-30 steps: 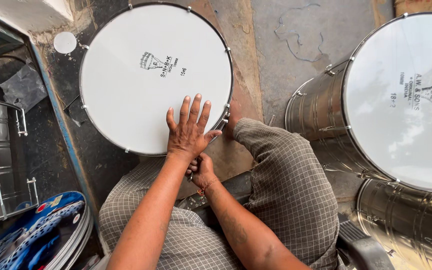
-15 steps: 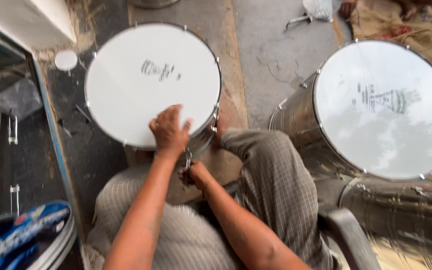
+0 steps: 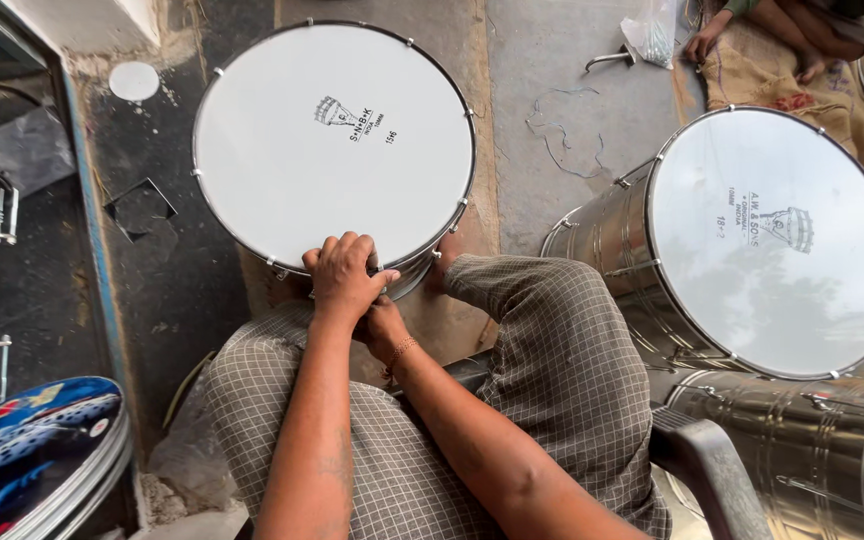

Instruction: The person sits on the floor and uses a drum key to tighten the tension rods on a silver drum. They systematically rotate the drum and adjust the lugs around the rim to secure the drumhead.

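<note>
A round drum [image 3: 332, 140] with a white skin and a dark rim stands upright on the floor between my knees. My left hand [image 3: 344, 274] curls over its near rim, fingers bent and gripping the edge. Just below it, my right hand [image 3: 380, 328] sits partly hidden under the left, against the drum's side near a metal tension lug. What the right hand holds is hidden. My legs in checked cloth frame the drum.
A second white-skinned steel drum [image 3: 752, 240] lies tilted at the right, with more steel shells [image 3: 812, 450] below it. A black chair arm [image 3: 702, 460] is at the lower right. Steel shells and a patterned hoop [image 3: 32, 440] stand at the left. Another person's feet [image 3: 802, 40] rest on sacking top right.
My left hand has slid from flat on the drum skin down to the near rim and curled over it. The view has tilted, showing more of the floor.
</note>
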